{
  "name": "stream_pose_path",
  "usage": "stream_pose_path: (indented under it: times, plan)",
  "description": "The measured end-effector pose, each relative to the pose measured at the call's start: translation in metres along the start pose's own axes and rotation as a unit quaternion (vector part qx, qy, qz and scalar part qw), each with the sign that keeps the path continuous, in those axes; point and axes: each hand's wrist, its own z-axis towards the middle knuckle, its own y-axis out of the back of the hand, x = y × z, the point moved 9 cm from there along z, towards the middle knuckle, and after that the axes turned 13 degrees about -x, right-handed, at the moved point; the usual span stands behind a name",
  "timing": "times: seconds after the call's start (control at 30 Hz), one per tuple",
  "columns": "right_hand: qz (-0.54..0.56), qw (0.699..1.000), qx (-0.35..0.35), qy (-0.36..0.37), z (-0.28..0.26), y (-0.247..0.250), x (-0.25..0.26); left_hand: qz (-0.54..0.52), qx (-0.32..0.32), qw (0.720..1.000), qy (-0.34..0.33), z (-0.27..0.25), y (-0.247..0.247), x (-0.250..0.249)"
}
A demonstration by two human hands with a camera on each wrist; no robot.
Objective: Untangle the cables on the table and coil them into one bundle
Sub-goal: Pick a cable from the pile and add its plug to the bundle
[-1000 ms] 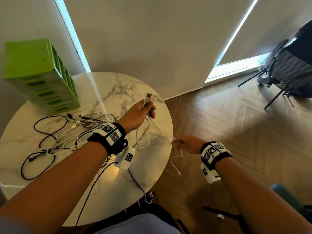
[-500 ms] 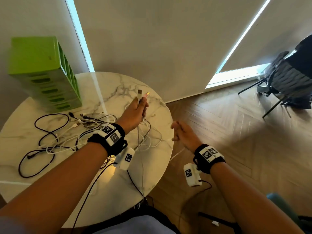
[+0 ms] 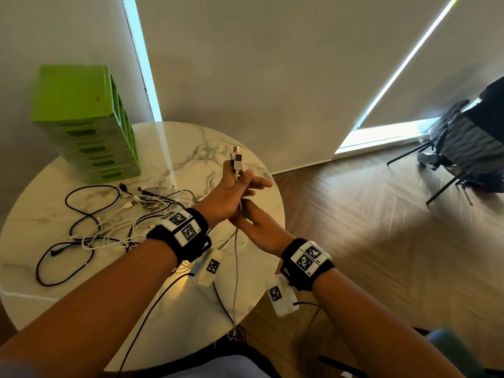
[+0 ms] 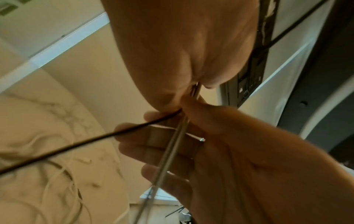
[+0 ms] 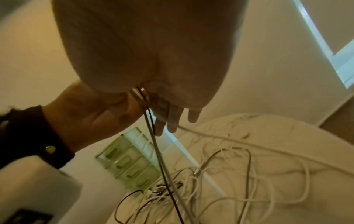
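Right hand (image 3: 252, 223): moved in from the table edge since half a second ago; now touching the left hand (image 3: 227, 196) at frame centre, fingers closed around hanging cable strands (image 3: 236, 257). Left hand: grips cable plugs (image 3: 236, 162) upright. Remaining tangled cables (image 3: 109, 214): on marble table (image 3: 191, 148), centre left. Green organiser (image 3: 84, 124): upper left.

Herringbone floor (image 3: 368, 227), drawn blinds (image 3: 259, 64), perhaps chair (image 3: 463, 148)

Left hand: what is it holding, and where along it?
The left hand grips cable ends just below their plugs, which stick up above its fingers.
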Motion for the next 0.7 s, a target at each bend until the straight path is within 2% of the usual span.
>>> stream_pose_path:
  times: [0.07,0.17,0.23,0.37,0.57,0.7]
  plan:
    - [0.042,0.999,-0.022,0.002,0.002,-0.007,0.010,0.072,0.023,0.996,-0.043,-0.004,0.008,-0.007]
    - [0.138,0.990,-0.025,-0.029,0.002,-0.018,0.020,0.099,0.028,0.993,-0.050,-0.010,0.025,-0.012]
    - [0.207,0.977,0.005,-0.054,0.000,-0.031,0.031,0.103,0.007,0.994,-0.031,-0.013,0.041,-0.018]
    - [0.180,0.978,0.077,-0.071,0.000,-0.058,0.052,0.089,-0.024,0.996,0.005,-0.025,0.073,-0.025]
    - [0.180,0.962,0.193,-0.070,0.001,-0.133,0.098,0.132,-0.134,0.982,0.010,-0.053,0.156,-0.016]
    - [0.178,0.955,0.234,-0.043,0.002,-0.192,0.125,0.137,-0.231,0.963,0.023,-0.084,0.225,-0.015]
